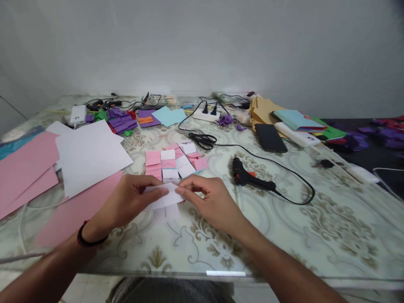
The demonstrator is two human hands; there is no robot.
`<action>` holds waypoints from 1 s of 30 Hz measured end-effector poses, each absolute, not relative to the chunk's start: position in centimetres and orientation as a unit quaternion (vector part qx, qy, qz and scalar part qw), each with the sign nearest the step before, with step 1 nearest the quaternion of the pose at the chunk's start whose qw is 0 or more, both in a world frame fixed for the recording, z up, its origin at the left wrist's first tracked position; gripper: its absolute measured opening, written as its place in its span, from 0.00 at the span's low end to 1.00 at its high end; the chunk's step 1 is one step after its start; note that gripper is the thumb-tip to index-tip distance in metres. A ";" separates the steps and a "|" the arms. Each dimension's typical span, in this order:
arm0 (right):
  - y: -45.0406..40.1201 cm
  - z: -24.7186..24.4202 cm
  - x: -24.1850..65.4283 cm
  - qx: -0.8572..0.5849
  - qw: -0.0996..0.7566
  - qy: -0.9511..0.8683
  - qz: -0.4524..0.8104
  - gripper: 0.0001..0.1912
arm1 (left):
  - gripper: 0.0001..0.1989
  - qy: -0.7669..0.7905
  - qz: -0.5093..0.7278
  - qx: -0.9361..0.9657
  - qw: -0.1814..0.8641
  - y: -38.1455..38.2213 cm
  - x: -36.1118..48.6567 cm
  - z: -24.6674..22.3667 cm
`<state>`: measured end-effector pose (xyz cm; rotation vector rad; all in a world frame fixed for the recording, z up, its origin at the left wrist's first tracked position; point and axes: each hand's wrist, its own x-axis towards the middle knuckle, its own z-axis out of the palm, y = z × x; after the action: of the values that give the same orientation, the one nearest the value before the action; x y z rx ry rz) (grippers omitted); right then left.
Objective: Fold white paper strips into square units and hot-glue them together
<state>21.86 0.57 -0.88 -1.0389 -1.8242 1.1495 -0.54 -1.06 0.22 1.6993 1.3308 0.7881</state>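
A small piece of white paper (pixel 163 199) is held just above the table between both hands. My left hand (pixel 130 197) pinches its left side between thumb and fingers, and my right hand (pixel 210 197) pinches its right side. Right behind the hands lie several folded pink and white paper pieces (pixel 168 161), grouped close together. Large white sheets (pixel 92 158) and pink sheets (pixel 22 176) spread out to the left of my left hand. A black glue gun (pixel 252 177) rests to the right of my right hand.
Black-handled scissors (pixel 204 140) lie behind the folded pieces. A white power strip (pixel 206 115) stands farther back, with the glue gun's cord (pixel 274 159) curving across the patterned table. At the right are a dark phone (pixel 271 138) and stacked coloured paper (pixel 299 119); purple folded paper (pixel 121 122) sits back left.
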 end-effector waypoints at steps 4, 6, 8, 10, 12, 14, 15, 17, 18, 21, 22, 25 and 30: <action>0.5 -0.8 21.8 -0.405 0.353 -0.731 0.421 0.07 | 0.12 0.517 0.302 0.689 0.409 -1.1 -0.3 0.4; 0.4 -0.9 21.8 -0.397 0.361 -0.732 0.421 0.05 | 0.12 0.511 0.295 0.698 0.405 -1.2 -0.1 0.4; 0.3 -1.0 21.7 -0.386 0.371 -0.732 0.421 0.04 | 0.14 0.495 0.286 0.712 0.407 -1.3 0.3 0.4; 0.3 -1.2 21.7 -0.374 0.382 -0.736 0.416 0.03 | 0.15 0.478 0.281 0.731 0.399 -1.5 0.5 0.4; 0.3 -1.3 21.8 -0.357 0.392 -0.740 0.414 0.04 | 0.15 0.469 0.284 0.748 0.374 -1.7 0.5 0.4; 0.3 -1.3 21.9 -0.349 0.392 -0.742 0.417 0.05 | 0.15 0.465 0.296 0.754 0.356 -1.9 0.4 0.5; 0.3 -1.2 22.0 -0.351 0.390 -0.741 0.420 0.05 | 0.15 0.467 0.305 0.753 0.350 -1.9 0.3 0.6; 0.5 -1.0 22.2 -0.360 0.384 -0.735 0.428 0.05 | 0.16 0.477 0.319 0.743 0.346 -1.9 0.1 0.7; 0.5 -0.9 22.3 -0.364 0.382 -0.733 0.430 0.05 | 0.17 0.483 0.324 0.736 0.346 -1.8 -0.1 0.9; 0.8 -0.5 22.7 -0.369 0.379 -0.733 0.427 0.06 | 0.17 0.495 0.332 0.728 0.339 -1.6 -0.5 1.3; 0.9 -0.5 22.9 -0.371 0.380 -0.734 0.424 0.06 | 0.17 0.500 0.335 0.727 0.331 -1.6 -0.6 1.5; 1.1 -0.5 23.3 -0.380 0.400 -0.720 0.422 0.06 | 0.16 0.518 0.346 0.724 0.296 -1.4 -0.8 1.7; 0.7 -1.0 22.5 -0.360 0.391 -0.700 0.477 0.07 | 0.13 0.504 0.299 0.749 0.310 -1.3 -0.4 1.1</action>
<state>22.54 0.66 -0.97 -0.9154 -1.7778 1.2111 -0.39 -1.33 1.06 1.9773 1.3324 0.7887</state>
